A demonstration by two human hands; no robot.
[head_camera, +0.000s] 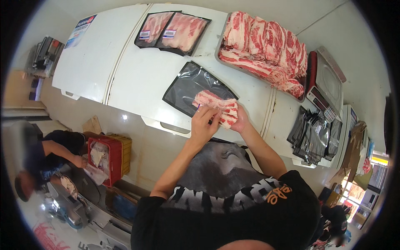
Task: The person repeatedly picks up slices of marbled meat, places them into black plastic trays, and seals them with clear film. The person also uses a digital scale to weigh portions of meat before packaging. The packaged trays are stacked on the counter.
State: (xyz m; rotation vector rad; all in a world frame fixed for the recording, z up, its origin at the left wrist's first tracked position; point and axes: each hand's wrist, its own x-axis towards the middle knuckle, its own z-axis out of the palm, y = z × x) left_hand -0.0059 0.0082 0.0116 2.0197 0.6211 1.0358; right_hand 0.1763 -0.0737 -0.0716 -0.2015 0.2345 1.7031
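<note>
My right hand (242, 118) is under the right end of a stack of thin marbled meat slices (218, 106), holding it. Against the near edge of the same slices are the bent fingers of my left hand (204, 120). The stack lies partly over a flat black-and-clear plastic vacuum bag (193, 84) on the white chest freezer lid. Farther back lie two filled bags of sliced meat (181, 32), each with a label. A metal tray (259, 76) heaped with meat slices stands at the back right.
A red digital scale (325, 81) stands right of the tray, with a pile of black plastic bags (314, 134) nearer me. Freezer handles (167, 127) jut from the near edge. Behind on the left, another person (59, 147) reaches to a red crate (114, 159).
</note>
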